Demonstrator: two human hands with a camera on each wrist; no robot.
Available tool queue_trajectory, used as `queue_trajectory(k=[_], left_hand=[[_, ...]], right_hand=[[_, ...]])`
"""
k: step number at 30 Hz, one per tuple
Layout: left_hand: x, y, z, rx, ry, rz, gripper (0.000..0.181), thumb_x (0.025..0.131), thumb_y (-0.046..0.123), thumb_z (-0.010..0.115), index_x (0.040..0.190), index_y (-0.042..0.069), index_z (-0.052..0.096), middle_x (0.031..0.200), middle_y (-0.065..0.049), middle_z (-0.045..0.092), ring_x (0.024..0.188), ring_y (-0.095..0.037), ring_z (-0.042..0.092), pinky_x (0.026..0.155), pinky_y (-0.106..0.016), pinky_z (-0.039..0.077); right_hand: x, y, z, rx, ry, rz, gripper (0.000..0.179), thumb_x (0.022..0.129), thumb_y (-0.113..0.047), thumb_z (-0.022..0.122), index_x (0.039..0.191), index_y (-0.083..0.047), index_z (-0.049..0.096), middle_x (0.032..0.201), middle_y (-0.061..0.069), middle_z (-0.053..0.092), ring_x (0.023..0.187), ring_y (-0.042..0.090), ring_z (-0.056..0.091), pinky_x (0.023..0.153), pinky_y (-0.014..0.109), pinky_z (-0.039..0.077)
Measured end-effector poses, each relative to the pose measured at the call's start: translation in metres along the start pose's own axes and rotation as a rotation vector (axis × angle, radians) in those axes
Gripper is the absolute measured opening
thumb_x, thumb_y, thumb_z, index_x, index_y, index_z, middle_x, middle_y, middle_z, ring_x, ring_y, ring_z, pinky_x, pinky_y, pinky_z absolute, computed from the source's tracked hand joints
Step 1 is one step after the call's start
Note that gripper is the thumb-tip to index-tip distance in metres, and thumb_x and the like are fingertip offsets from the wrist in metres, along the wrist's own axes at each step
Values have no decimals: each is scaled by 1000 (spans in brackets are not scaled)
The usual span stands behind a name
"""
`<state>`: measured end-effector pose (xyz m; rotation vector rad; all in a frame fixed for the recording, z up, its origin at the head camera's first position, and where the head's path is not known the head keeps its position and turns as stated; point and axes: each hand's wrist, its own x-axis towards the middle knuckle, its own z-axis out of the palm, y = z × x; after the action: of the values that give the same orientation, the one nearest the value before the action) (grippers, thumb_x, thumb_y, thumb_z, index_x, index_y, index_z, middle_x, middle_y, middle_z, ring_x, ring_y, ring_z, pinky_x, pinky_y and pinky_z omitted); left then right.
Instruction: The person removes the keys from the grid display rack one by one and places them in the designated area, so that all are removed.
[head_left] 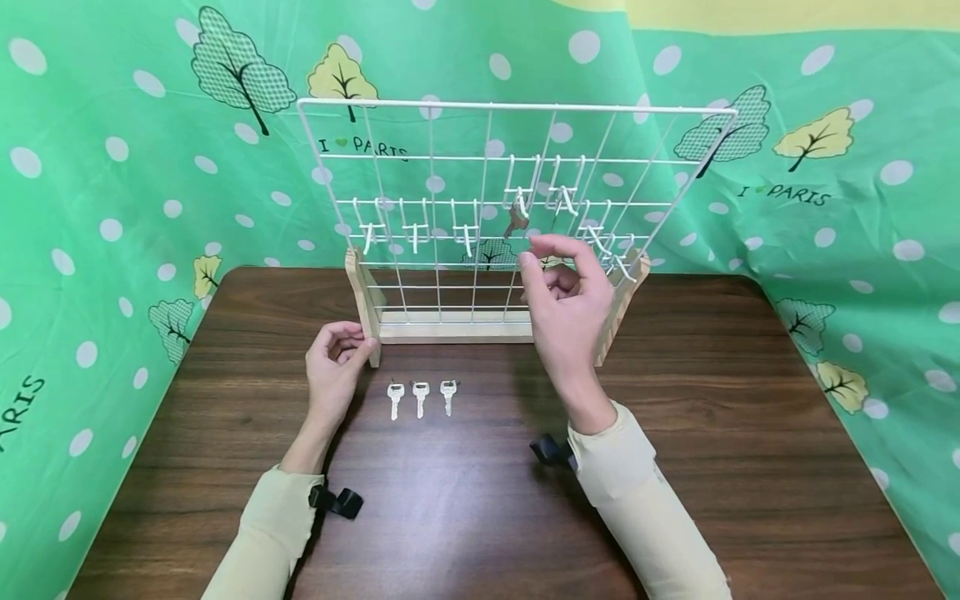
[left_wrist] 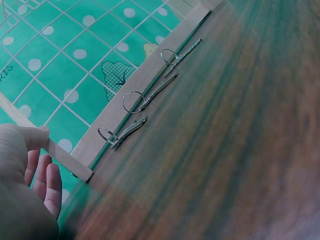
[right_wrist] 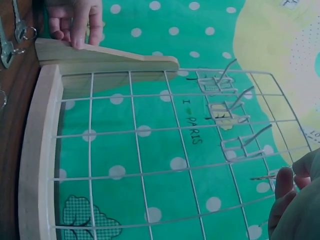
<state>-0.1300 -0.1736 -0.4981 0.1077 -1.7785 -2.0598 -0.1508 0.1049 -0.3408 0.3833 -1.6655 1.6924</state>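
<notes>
A white wire grid rack (head_left: 517,107) stands upright in a wooden base (head_left: 453,333), several white hooks on its mesh. My left hand (head_left: 335,367) holds the front edge of the base's left side panel (head_left: 365,308), thumb on the edge and fingers bent beside it. My right hand (head_left: 570,308) is raised before the grid, thumb and index fingertips close below a key (head_left: 517,218) that hangs from an upper hook (head_left: 521,200); nothing shows between them. Three silver keys with rings lie on the table: a left key (head_left: 395,401), a middle key (head_left: 421,400) and a right key (head_left: 448,397).
Lower on the grid's left hang three bare hooks, among them one hook (head_left: 415,237) in the middle. More hooks (head_left: 600,240) sit on the right, behind the right hand. A green dotted cloth (head_left: 112,167) surrounds the dark wooden table (head_left: 742,467).
</notes>
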Motion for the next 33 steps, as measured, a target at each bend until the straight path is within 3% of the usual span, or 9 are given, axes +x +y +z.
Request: queue_trajectory(k=[9, 16, 26, 33], left_hand=[[1, -1, 0, 15, -6, -6, 31, 91, -20, 76, 118, -20, 61, 97, 4, 71, 91, -9, 67, 78, -17, 58], [2, -2, -1, 29, -7, -8, 30, 92, -20, 76, 118, -20, 62, 97, 4, 71, 91, -10, 67, 78, -16, 57], [2, -3, -2, 30, -5, -11, 30, 92, -19, 77, 118, -18, 63, 97, 4, 72, 89, -10, 67, 76, -16, 57], [2, -3, -2, 37, -6, -13, 31, 92, -19, 77, 119, -19, 63, 97, 3, 71, 89, -11, 66, 75, -15, 57]], right_hand=[[12, 0, 8, -39, 40, 18, 20, 95, -6, 81, 111, 6, 78, 82, -5, 70, 53, 6, 51, 50, 16, 37], [18, -1, 12, -42, -1, 61, 22, 97, -5, 82, 117, 5, 79, 73, -12, 70, 52, 3, 51, 48, 15, 40], [22, -1, 17, -31, -41, 96, 21, 100, -1, 77, 118, 10, 79, 69, -16, 68, 54, 2, 60, 45, 14, 35], [25, -6, 21, 9, -45, 142, 19, 101, -1, 75, 116, 11, 79, 71, -10, 71, 58, 10, 66, 46, 14, 36]])
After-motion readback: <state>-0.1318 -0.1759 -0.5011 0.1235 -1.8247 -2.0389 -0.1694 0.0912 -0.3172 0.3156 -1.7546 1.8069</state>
